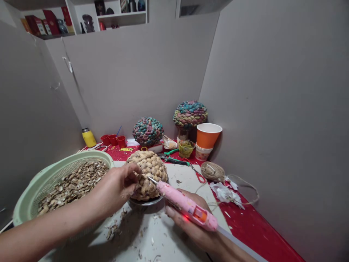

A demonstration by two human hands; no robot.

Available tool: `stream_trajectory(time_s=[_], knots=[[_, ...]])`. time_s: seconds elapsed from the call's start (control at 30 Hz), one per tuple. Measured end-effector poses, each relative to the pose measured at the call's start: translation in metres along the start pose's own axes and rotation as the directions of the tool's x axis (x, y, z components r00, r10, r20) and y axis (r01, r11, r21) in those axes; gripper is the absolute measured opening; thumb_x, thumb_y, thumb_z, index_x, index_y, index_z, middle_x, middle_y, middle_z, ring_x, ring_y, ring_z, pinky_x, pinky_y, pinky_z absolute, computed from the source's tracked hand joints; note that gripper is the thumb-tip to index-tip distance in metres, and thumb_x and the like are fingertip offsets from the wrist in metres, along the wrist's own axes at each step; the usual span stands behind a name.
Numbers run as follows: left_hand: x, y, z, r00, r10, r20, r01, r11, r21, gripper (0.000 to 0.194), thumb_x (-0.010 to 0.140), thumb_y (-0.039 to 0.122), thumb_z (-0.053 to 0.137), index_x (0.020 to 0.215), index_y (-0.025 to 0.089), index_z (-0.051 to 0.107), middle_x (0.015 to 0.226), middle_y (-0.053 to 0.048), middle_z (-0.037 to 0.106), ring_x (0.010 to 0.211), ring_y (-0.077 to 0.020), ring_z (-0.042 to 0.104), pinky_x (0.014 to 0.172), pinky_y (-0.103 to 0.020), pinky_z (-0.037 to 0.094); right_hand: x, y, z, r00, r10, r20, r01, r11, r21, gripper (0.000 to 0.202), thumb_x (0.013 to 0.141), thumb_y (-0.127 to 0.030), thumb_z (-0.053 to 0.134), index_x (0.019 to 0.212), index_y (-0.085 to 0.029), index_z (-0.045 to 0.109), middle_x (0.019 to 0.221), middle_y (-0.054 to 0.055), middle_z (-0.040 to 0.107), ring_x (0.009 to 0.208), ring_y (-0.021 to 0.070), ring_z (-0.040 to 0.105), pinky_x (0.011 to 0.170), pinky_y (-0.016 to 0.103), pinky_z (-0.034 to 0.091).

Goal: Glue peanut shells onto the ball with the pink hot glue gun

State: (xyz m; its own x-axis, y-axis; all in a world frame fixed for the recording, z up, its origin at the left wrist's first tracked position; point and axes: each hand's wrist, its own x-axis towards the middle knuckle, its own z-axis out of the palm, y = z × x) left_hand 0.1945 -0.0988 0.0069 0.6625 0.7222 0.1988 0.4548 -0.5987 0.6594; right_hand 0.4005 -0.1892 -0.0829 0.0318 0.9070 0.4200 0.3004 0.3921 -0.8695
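Peanut-shell ball (152, 163) sits in a metal dish (145, 203), right by the left hand (116, 187); those fingers are curled in close to the thumb, can't tell if they're pinching anything. Right hand (196, 231) has its fingers wrapped around a pink glue gun (178, 198), nozzle at the ball. Green basket (23, 200)'s off left.
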Motion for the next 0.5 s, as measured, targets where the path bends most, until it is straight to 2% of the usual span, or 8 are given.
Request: stream_trajectory(time_s=[0.07, 0.17, 0.3, 0.37, 0.5], knots=[[0.003, 0.002, -0.003, 1.0, -0.005, 0.021, 0.004, 0.999, 0.037, 0.017, 0.071, 0.008, 0.053, 0.079, 0.018, 0.063, 0.069, -0.001, 0.069, 0.063, -0.0168, 0.062, 0.058, -0.026, 0.049, 0.001, 0.002, -0.001, 0.998, 0.003, 0.058, -0.002, 1.0, -0.023, 0.027, 0.087, -0.041, 0.057, 0.07, -0.021, 0.051, 0.064, -0.001, 0.051, 0.056, 0.0167, 0.048, 0.053, 0.028, 0.041], [0.006, 0.005, -0.006, 0.999, -0.002, 0.045, -0.004, 0.991, 0.133, 0.02, 0.067, 0.005, 0.051, 0.072, 0.018, 0.065, 0.065, 0.0, 0.068, 0.06, -0.0159, 0.06, 0.057, -0.025, 0.046, 0.002, 0.0, -0.002, 0.998, 0.034, 0.059, -0.034, 0.999, -0.014, 0.028, 0.086, -0.041, 0.057, 0.069, -0.022, 0.047, 0.063, -0.002, 0.047, 0.055, 0.0156, 0.044, 0.051, 0.027, 0.038], [0.009, 0.007, -0.005, 0.994, 0.112, -0.005, -0.108, 0.973, 0.206, 0.021, 0.063, 0.002, 0.051, 0.066, 0.018, 0.065, 0.066, -0.001, 0.068, 0.063, -0.0161, 0.06, 0.059, -0.026, 0.046, 0.004, -0.008, -0.002, 0.997, 0.051, 0.05, -0.05, 0.999, -0.014, 0.026, 0.085, -0.04, 0.057, 0.067, -0.025, 0.045, 0.062, -0.001, 0.048, 0.054, 0.0178, 0.046, 0.051, 0.029, 0.04], [0.009, 0.006, -0.004, 0.99, 0.138, -0.029, -0.129, 0.968, 0.214, 0.019, 0.065, 0.002, 0.052, 0.066, 0.018, 0.063, 0.066, 0.0, 0.066, 0.062, -0.0151, 0.059, 0.058, -0.025, 0.045, 0.004, -0.009, -0.002, 0.997, 0.062, 0.044, -0.061, 0.998, -0.019, 0.025, 0.085, -0.04, 0.057, 0.068, -0.025, 0.046, 0.062, 0.0, 0.05, 0.055, 0.0189, 0.048, 0.052, 0.03, 0.041], [0.007, 0.001, -0.001, 0.995, 0.092, -0.044, -0.082, 0.978, 0.191, 0.011, 0.074, 0.009, 0.054, 0.07, 0.018, 0.059, 0.061, 0.003, 0.061, 0.056, -0.0125, 0.053, 0.053, -0.022, 0.042, 0.003, -0.006, -0.002, 0.998, 0.055, 0.043, -0.055, 0.998, -0.017, 0.025, 0.085, -0.039, 0.057, 0.069, -0.023, 0.047, 0.064, -0.001, 0.051, 0.057, 0.0178, 0.05, 0.055, 0.029, 0.043]])
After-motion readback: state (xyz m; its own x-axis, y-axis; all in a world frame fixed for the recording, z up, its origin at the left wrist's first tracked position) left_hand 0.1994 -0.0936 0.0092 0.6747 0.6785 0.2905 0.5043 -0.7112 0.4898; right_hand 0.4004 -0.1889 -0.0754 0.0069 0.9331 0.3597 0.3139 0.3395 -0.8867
